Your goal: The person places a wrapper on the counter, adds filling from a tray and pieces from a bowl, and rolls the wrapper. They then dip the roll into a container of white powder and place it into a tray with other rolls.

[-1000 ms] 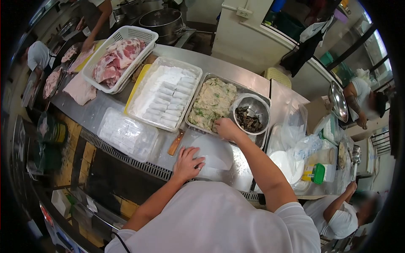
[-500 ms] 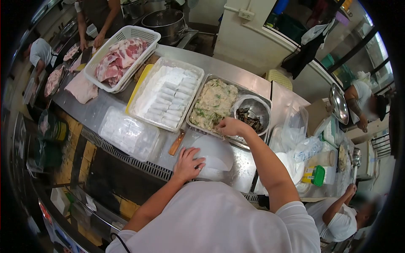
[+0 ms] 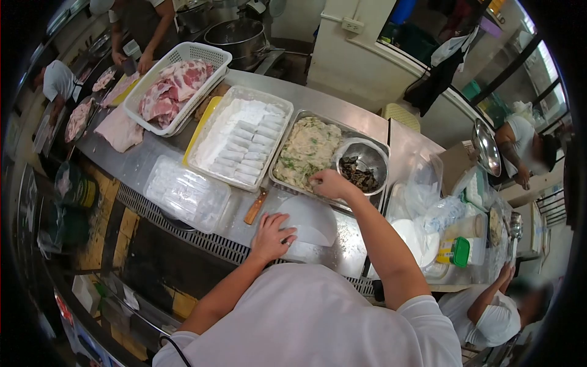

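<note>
My left hand (image 3: 273, 237) lies with its fingers apart at the left end of a thin, pale, translucent sheet (image 3: 309, 220) on the steel table. My right hand (image 3: 330, 184) is at the near edge of a metal tray (image 3: 282, 181), its fingers drawn together over a pale minced filling with green bits (image 3: 309, 147); whatever is between the fingertips is hidden. Beside that filling, a steel bowl (image 3: 374, 160) holds dark pieces (image 3: 358, 173). A wooden-handled tool (image 3: 255, 207) lies beyond my left hand. White rolls (image 3: 247, 147) sit in rows in a powdered tub (image 3: 199, 150).
A white basket (image 3: 131, 110) of raw meat (image 3: 177, 85) stands farther left, near a lidded clear container (image 3: 186, 189). Plastic bags (image 3: 443, 214) and a green-lidded tub (image 3: 460, 252) are on the right. Other people work at the table's far left and right.
The view has shifted slightly. My right hand has moved a little left and stays at the tray's near edge. My left hand has hardly moved.
</note>
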Demonstrator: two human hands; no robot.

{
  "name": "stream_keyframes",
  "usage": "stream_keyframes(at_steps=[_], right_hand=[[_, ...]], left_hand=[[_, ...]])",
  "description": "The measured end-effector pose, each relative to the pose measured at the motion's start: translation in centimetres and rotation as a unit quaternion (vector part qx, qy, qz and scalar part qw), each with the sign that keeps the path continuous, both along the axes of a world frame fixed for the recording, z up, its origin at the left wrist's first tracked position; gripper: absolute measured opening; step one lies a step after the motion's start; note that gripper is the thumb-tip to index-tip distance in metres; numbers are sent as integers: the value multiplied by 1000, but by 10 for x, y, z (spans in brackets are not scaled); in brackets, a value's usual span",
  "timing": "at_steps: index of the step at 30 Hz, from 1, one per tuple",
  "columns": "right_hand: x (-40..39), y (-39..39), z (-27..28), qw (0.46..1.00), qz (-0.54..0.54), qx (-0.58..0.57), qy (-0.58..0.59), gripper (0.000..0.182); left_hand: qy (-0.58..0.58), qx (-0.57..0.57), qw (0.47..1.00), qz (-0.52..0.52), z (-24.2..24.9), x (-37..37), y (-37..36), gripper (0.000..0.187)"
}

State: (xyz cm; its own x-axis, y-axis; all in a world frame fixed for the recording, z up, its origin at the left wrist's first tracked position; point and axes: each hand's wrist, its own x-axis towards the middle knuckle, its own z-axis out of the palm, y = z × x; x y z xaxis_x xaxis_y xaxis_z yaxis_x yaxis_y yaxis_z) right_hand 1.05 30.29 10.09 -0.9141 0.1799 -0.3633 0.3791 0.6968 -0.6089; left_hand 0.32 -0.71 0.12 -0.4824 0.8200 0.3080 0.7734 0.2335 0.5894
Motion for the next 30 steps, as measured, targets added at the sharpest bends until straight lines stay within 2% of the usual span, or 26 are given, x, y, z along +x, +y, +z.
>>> stream_keyframes(at_steps=[1,4,7,10,14,15,18,19,22,26,30], right_hand=[[-3,-6,-3,1000,5,-5,9,45],[-2,-27,-13,992,56,97,52,44],[-1,-25,-3,995,39,79,51,39],[25,-40,39,997,-65,-37,19,35],[65,-55,9,991,-52,-125,-16,40],[76,-59,-16,986,-41,-157,-29,39],[100,-86,-44,992,35,-96,79,33],[101,-97,-34,991,27,-123,43,30],[104,-119,-51,991,39,-70,105,32],[109,-131,-52,989,-6,26,144,29],[114,-130,-46,991,-1,15,130,27]], left_hand=[[1,-1,1000,0,0,0,0,23],[1,3,1000,3,1,0,0,24],[-15,16,1000,11,-2,0,-2,24],[-32,23,999,14,-7,-2,-1,23],[-34,34,999,6,-8,-4,-2,23],[-40,30,999,7,-8,-5,-3,26],[-61,22,998,9,-6,-6,-2,37],[-70,22,997,11,-5,-6,-2,41],[-75,24,997,14,-2,-6,-3,48],[-75,21,997,21,0,-6,-3,50],[-74,18,997,12,-1,-7,-4,51]])
